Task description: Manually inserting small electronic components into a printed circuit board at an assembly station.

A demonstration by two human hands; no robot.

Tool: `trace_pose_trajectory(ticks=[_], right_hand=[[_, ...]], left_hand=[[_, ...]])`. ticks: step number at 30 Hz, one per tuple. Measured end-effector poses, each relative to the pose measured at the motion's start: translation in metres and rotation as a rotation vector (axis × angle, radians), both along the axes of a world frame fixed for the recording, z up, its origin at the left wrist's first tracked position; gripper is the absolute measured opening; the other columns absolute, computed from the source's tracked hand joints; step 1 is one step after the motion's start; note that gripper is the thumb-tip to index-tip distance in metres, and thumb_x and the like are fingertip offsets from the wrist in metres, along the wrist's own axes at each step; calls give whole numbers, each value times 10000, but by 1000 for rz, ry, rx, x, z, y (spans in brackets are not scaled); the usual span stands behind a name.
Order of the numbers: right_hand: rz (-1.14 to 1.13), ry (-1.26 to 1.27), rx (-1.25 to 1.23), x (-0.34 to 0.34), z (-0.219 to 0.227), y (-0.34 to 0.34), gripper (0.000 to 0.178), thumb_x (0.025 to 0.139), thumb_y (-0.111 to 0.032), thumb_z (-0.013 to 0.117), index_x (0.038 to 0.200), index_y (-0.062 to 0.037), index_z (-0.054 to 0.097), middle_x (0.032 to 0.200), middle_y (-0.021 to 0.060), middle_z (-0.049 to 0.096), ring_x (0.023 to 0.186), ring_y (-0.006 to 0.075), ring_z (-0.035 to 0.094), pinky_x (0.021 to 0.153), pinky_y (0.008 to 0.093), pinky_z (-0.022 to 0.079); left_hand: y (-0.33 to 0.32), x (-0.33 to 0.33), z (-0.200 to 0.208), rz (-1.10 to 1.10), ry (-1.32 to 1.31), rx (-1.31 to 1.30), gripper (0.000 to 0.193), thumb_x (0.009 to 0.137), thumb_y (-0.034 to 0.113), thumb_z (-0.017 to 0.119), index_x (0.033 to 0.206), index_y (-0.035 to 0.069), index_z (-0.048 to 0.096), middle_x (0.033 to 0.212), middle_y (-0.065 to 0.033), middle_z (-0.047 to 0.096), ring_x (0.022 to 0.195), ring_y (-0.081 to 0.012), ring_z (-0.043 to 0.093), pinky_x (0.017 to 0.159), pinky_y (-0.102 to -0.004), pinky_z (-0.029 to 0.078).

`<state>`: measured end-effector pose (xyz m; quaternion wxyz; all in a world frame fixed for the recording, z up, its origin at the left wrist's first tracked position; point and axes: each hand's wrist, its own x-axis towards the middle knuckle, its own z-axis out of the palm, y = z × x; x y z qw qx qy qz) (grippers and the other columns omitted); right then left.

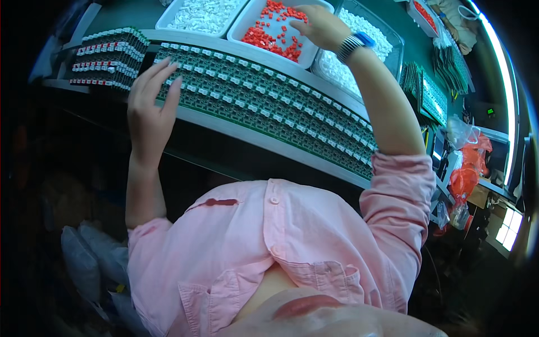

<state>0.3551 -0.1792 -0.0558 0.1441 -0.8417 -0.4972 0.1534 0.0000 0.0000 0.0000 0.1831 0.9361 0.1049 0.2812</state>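
Observation:
My left hand (150, 106) hovers at the left end of a long row of green circuit boards (269, 104) that carry lines of small white connectors. Its fingers are stretched out and apart, with nothing seen in them. Over a white tray (238, 32) of small red plastic connectors (257, 38) is my right hand (323, 27), wearing a striped band at the wrist. The thumb and forefinger of that hand stand apart, and no part shows between them; its other fingers are hidden behind the hand.
A tray of white parts (205, 16) stands to the left, and a clear bin of white pieces (339, 70) lies under my right forearm. Stacked boards with red and white connectors (109, 59) sit at far left. More boards (432, 98) and red plastic bags (466, 174) are at right.

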Motion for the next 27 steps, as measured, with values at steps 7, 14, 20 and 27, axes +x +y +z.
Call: trace_pose_trajectory(ticks=[7,14,20,27], right_hand=[[-122,-208,-335,-56,18,85,691,922,-612,481,1371,-87,503,1352,190,533,1157,368,580,975,475,485],[222,-240,-284,-63,25,46,490,943,-495,549,1224,-98,613,1278,149,566,1094,328,590,932,438,511],[242,-242,22,-69,1,50,448,939,-456,582,1237,-123,607,1270,131,567,1118,306,582,932,412,517],[196,-243,-371,-57,33,38,516,935,-528,552,1298,-161,556,1281,123,564,1146,303,574,948,415,513]], left_hand=[[18,-47,-32,268,62,48,349,903,164,654,1224,33,609,1231,-133,629,1130,-284,596,989,-394,469],[23,-45,-37,253,91,-102,387,927,201,637,1259,10,579,1238,-152,624,1146,-296,589,994,-392,465],[23,-40,-35,264,90,-179,385,931,211,636,1248,0,583,1238,-158,624,1142,-300,592,984,-388,472],[18,-41,-32,245,110,-227,374,925,206,644,1232,-2,593,1210,-154,639,1105,-296,607,962,-381,487]])
